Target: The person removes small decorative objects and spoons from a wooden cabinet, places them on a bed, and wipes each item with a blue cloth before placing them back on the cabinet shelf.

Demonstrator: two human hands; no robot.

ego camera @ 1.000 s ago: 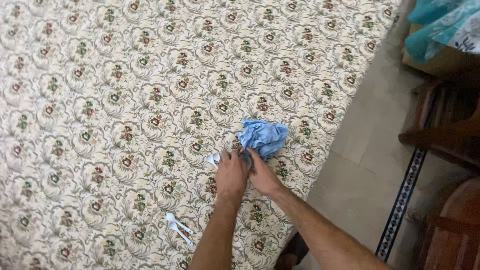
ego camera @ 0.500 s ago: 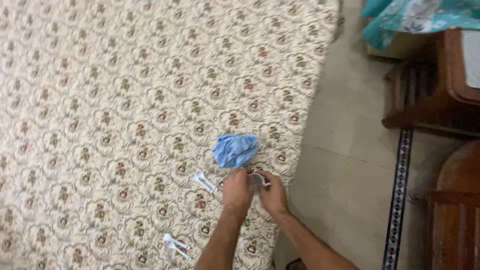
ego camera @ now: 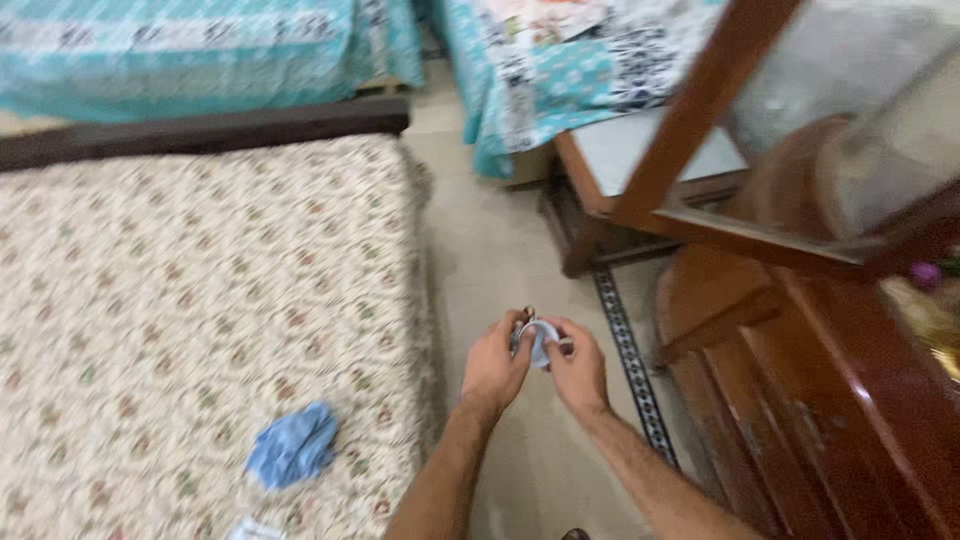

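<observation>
Left hand: the left hand [ego camera: 495, 365] is being held out over the floor, fingers curled and pinching the near edge of a small round pale grey-white object [ego camera: 541, 342].
Right hand: the right hand [ego camera: 578, 372] is being held just beside the left, thumb and fingertips closed on the other edge of the same small object.
Hands together: both hands are being kept almost touching, with the object gripped between them; both forearms are being extended from the lower edge of the view.
Held object: its exact kind cannot be told, as the view is blurred; a dark bit is being seen at its upper left edge, against the left fingers.
Position of object: it is being held above the beige tiled floor [ego camera: 490, 250], between the bed and the wooden cabinet.
Bed: a bed with a cream floral-patterned cover [ego camera: 190, 300] is being seen to the left of the hands.
On the bed: a crumpled blue cloth [ego camera: 292, 446] is lying near the bed's right edge, well apart from the hands.
Right side: a dark brown wooden cabinet with a glass door [ego camera: 800, 200] is standing to the right of the hands.
Background: a turquoise patterned bedspread [ego camera: 180, 50] is being seen beyond the floral bed.
</observation>
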